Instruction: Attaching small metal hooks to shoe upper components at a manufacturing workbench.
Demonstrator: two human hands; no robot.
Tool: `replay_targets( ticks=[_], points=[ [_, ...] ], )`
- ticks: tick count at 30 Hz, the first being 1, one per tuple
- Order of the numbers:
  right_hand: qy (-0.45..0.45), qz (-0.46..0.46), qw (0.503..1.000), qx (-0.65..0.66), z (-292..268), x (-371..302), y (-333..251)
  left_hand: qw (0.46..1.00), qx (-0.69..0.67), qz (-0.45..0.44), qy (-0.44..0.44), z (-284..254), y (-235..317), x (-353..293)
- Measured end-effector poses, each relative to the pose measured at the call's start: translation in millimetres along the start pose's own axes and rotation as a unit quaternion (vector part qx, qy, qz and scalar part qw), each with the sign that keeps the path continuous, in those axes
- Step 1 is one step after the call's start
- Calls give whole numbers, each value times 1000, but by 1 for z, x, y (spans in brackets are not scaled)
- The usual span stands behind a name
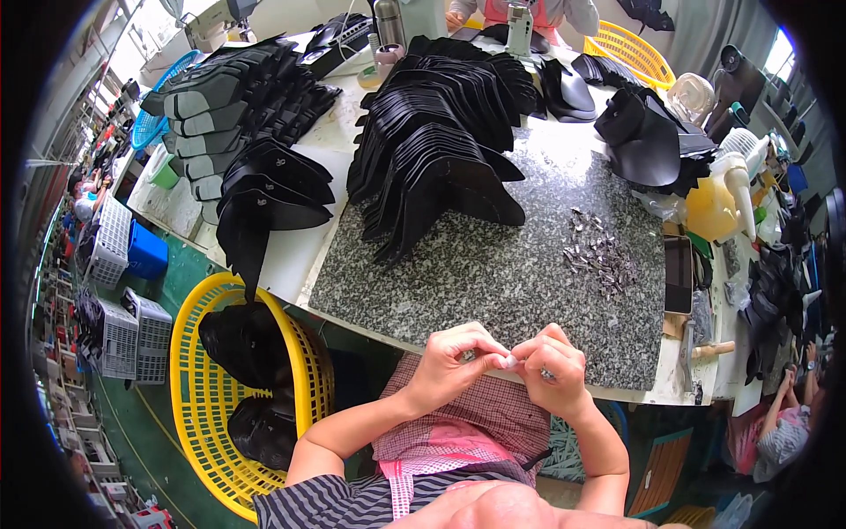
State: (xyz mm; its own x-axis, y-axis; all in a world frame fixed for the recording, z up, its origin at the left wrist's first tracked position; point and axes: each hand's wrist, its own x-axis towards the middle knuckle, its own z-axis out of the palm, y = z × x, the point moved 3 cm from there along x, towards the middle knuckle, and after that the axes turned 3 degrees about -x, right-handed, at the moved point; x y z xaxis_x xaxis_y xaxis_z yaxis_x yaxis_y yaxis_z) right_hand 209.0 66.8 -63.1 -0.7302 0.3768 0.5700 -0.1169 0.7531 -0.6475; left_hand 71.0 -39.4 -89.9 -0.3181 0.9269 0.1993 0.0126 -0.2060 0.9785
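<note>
Just over the front edge of the granite slab (476, 291), my two hands meet fingertip to fingertip. My left hand (454, 363) is closed in a pinch on a small whitish piece (510, 361), whose kind I cannot make out. Against its other side, my right hand (555, 368) is closed too, fingers curled. A glint of something small and silvery shows within the right fist. On the slab's right side lies a scatter of small metal pieces (604, 254). Beyond my hands, a large stack of black curved shoe-upper pieces (441, 145) spreads over the slab.
Left on the table are more stacked black pieces (273, 194). A yellow basket (185, 388) with black pieces stands at my left. At right are a hammer (705, 350), a dark tray (678, 275) and a yellowish jug (712, 207). Across the table sits a person (551, 13) by a machine.
</note>
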Motion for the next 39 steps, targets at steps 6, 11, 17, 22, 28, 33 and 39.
replay_targets(
  ticks=[6, 11, 17, 22, 28, 33, 39],
  points=[
    [21, 2, 1000, 11, 3, 11, 1, 994, 98, 31, -26, -12, 14, 22],
    [115, 115, 977, 140, -2, -11, 20, 773, 563, 257, 141, -49, 56, 105],
    [99, 147, 964, 199, 7, -32, 26, 592, 775, 89, 203, -83, 38, 158],
    [127, 189, 959, 168, -6, -46, 38, 661, 714, 199, 121, -68, 43, 157],
    [168, 154, 949, 216, -17, -30, 32, 942, 333, -32, -8, -46, 64, 119],
    [218, 99, 934, 264, -15, -11, 21, 975, 20, -150, -162, -29, 38, 87],
    [198, 159, 936, 243, -14, -18, 25, 959, -39, -226, -169, -19, 31, 71]
  ],
)
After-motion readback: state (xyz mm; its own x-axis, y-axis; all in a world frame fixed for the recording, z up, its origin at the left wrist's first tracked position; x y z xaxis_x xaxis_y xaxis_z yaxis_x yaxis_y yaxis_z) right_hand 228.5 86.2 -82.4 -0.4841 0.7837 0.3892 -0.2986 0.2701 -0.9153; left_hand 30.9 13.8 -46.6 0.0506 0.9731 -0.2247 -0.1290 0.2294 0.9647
